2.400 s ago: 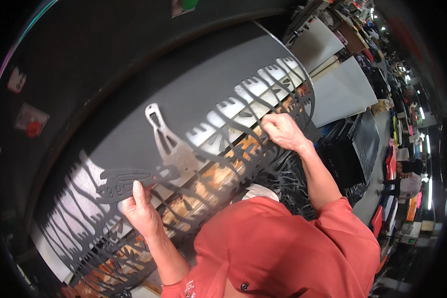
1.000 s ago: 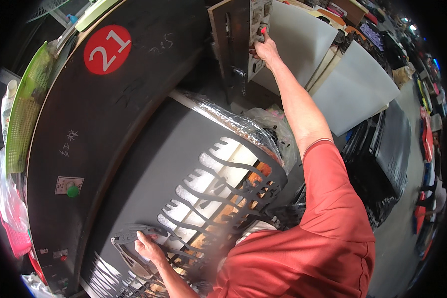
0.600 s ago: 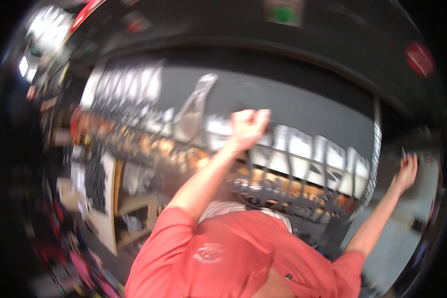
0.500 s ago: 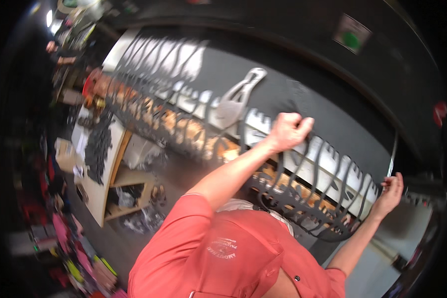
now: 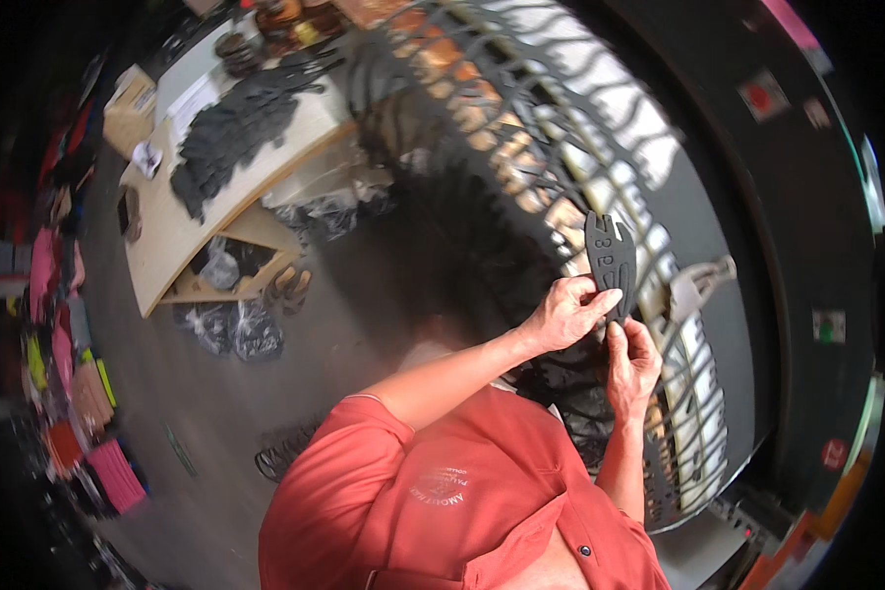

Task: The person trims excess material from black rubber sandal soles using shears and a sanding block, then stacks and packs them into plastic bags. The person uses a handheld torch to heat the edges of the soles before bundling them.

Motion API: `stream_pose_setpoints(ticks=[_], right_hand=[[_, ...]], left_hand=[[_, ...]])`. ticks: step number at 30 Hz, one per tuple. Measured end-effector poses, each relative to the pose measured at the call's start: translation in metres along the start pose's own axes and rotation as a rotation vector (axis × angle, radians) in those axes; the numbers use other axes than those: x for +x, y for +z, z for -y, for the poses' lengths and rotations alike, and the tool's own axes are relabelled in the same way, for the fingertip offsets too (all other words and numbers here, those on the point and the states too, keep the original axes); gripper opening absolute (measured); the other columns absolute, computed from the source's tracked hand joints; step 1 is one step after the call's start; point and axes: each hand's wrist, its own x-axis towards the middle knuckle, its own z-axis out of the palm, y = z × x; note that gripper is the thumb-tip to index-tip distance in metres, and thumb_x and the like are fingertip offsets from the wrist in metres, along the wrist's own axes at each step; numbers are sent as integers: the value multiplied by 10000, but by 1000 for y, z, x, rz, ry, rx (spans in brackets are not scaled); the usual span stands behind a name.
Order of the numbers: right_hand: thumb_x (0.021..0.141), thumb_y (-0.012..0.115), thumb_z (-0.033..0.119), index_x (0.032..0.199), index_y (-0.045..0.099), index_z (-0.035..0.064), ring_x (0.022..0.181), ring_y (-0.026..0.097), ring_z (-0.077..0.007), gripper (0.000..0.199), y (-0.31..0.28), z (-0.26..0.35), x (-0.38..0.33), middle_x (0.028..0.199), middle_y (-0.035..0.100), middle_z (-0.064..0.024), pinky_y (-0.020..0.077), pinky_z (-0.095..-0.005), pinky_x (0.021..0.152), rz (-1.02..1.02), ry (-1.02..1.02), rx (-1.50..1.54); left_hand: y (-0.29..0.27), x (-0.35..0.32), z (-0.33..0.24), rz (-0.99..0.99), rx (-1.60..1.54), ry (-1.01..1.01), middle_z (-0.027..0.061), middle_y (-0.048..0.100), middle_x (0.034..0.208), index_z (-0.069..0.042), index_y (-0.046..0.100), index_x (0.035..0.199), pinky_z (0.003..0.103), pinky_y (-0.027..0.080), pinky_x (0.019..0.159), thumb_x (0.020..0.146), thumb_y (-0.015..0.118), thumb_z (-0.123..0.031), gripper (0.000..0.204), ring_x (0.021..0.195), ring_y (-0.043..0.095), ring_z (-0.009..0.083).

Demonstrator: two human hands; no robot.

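Observation:
In front of my chest, a flat black cut-out piece stands up between my hands. It has a pronged, slotted far end and raised or cut markings on its face. My left hand closes on its lower left side, the thumb pressed over its front. At the bottom end, my right hand pinches the piece between thumb and fingers. Just right of the hands, a pale grey flat forked plate lies on the dark surface. Beside and behind them runs a long row of similar dark strips, hanging over a white edge.
At the left, a light wooden table bears a pile of black pieces and a cardboard box. Plastic bags lie below it. A dark machine housing rises along the right. Stacks of coloured material line the far left.
The view has turned, and my hands have come together from apart. The black piece is now in both; earlier my left hand was a fist above the row and my right was at its far end.

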Motion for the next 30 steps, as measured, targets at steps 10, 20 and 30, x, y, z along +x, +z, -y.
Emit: stream_pose_setpoints(ticks=[10, 20, 30], right_hand=[[1019, 680, 136, 1048, 723, -2, 763, 535, -20, 147, 177, 36, 46, 894, 698, 38, 431, -197, 693, 503, 132, 85], [1006, 695, 132, 1048, 709, 0, 714, 501, -18, 139, 303, 48, 113, 818, 621, 71, 407, -203, 625, 782, 191, 64], [1028, 668, 196, 1134, 687, -21, 772, 620, -71, 242, 403, 72, 220, 858, 703, -13, 519, -246, 719, 960, 60, 10]], left_hand=[[-188, -26, -34, -314, 259, -101, -4, 644, 658, -15, 729, 811, 276, 465, 565, 1001, 676, -337, 377, 618, 593, 71], [-288, -18, -72, -629, -91, -40, -38, 696, 884, -59, 727, 1011, 237, 496, 676, 1009, 683, -264, 210, 765, 613, 52], [-504, -31, -150, -1145, 36, -76, -27, 736, 1022, -74, 728, 1116, 237, 488, 723, 985, 711, -174, 166, 844, 620, 44]])
